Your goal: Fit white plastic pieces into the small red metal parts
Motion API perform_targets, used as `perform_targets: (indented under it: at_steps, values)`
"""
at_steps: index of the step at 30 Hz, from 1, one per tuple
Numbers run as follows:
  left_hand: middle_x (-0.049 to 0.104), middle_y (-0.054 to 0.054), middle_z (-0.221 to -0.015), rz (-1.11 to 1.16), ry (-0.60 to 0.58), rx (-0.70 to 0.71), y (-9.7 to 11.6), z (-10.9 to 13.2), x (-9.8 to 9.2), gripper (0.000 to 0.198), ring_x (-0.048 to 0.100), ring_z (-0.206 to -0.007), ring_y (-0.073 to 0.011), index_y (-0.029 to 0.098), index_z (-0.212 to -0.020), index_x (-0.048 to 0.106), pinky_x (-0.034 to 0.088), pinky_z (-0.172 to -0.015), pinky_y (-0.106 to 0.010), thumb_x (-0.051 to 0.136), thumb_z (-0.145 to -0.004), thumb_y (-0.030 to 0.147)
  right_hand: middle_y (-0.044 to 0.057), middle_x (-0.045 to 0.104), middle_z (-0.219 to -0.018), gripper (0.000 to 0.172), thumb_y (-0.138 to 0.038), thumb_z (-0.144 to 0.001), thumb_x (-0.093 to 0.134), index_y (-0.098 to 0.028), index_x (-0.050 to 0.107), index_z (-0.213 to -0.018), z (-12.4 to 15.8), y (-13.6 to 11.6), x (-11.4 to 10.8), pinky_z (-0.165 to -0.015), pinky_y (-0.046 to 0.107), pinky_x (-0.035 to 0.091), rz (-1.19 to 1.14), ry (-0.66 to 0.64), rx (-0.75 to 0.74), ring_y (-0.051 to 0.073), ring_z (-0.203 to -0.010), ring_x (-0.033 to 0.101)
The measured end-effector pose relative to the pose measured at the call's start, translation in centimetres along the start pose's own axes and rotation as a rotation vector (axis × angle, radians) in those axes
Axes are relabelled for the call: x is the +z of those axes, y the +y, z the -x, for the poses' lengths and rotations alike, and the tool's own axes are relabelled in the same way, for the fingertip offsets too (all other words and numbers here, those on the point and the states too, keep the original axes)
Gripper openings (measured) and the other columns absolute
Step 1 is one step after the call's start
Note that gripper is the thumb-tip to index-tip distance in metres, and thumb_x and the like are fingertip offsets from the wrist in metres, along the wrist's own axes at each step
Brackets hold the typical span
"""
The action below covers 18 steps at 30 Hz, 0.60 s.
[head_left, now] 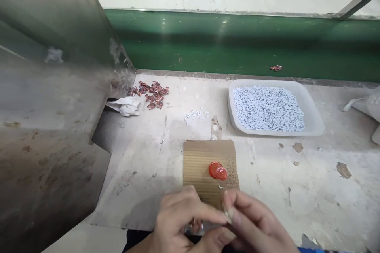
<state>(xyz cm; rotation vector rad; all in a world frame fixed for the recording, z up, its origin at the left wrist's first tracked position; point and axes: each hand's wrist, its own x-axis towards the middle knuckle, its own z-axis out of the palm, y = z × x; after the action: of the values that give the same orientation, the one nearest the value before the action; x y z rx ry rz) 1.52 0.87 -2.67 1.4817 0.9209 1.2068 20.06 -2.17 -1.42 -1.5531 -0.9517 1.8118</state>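
My left hand (181,221) and my right hand (252,225) meet at the bottom centre of the view, fingertips pinched together on something tiny that I cannot make out. Just beyond them lies a piece of brown cardboard (202,158) with a glossy red blob (217,170) on it. A few small white pieces (196,114) lie loose behind the cardboard. A white plastic tray (311,122) full of small white pieces stands to the right. A heap of small red-and-white pieces (152,94) sits at the back left.
A large grey metal housing (50,106) fills the left side. A crumpled white scrap (126,106) lies by its opening. Behind the worn white worktop (297,182) runs a green conveyor belt (237,43) with one small red piece (276,68) on it.
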Motion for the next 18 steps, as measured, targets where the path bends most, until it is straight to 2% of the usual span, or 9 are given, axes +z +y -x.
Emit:
perform_targets:
  at_steps: [2,4,7,12,15,18]
  values:
    - [0.066,-0.001,-0.078,-0.057,0.004,-0.160,0.3,0.1,-1.1,0.020,0.061,-0.067,-0.0145,0.030,-0.112,0.075,0.052,-0.063,-0.025,0.058,-0.106,0.037,0.000,0.050,-0.082,0.038,-0.057,-0.106,0.056,-0.021,0.061,-0.094,-1.3,-0.2,-1.8,-0.065,0.024,0.040,0.259,0.134,-0.169,0.013,-0.071,0.047]
    - [0.071,-0.002,-0.095,-0.129,-0.014,-0.314,0.3,0.3,-2.5,0.029,0.066,-0.084,-0.0163,0.033,-0.125,0.072,0.056,-0.077,-0.027,0.047,-0.111,0.031,0.002,0.057,-0.087,0.022,-0.042,-0.106,0.059,-0.023,0.066,-0.097,-2.5,-0.6,-3.6,-0.067,0.026,0.039,0.528,0.213,-0.348,0.014,-0.073,0.053]
    - [0.073,-0.002,-0.109,-0.245,-0.060,-0.407,-0.2,0.7,-4.7,0.032,0.070,-0.100,-0.0169,0.035,-0.134,0.067,0.058,-0.093,-0.030,0.049,-0.110,0.024,0.002,0.061,-0.088,0.013,-0.031,-0.107,0.058,-0.025,0.069,-0.104,-3.5,-1.1,-5.2,-0.063,0.026,0.038,0.857,0.195,-0.568,0.014,-0.070,0.058]
    - [0.081,-0.002,-0.118,-0.364,-0.005,-0.368,-0.8,1.1,-6.4,0.028,0.075,-0.114,-0.0201,0.033,-0.111,0.081,0.063,-0.099,-0.034,0.061,-0.101,0.016,0.002,0.055,-0.082,0.016,-0.029,-0.111,0.051,-0.021,0.063,-0.103,-3.6,-1.9,-5.1,-0.056,0.028,0.028,1.199,0.123,-0.784,0.014,-0.063,0.053]
    - [0.081,-0.002,-0.120,-0.403,0.063,-0.293,-0.6,0.8,-6.4,0.032,0.079,-0.107,-0.0201,0.033,-0.102,0.086,0.068,-0.090,-0.030,0.065,-0.094,0.009,0.001,0.050,-0.080,0.015,-0.026,-0.111,0.050,-0.020,0.060,-0.104,-3.7,-2.2,-4.7,-0.055,0.029,0.026,1.308,0.093,-0.838,0.014,-0.060,0.047]
    - [0.084,-0.001,-0.104,-0.360,0.074,-0.258,-0.3,0.2,-6.4,0.029,0.082,-0.096,-0.0193,0.031,-0.098,0.087,0.070,-0.084,-0.028,0.072,-0.090,0.007,0.000,0.048,-0.078,0.016,-0.026,-0.112,0.048,-0.020,0.058,-0.101,-3.7,-2.5,-4.7,-0.055,0.030,0.026,1.363,0.084,-0.873,0.014,-0.059,0.046]
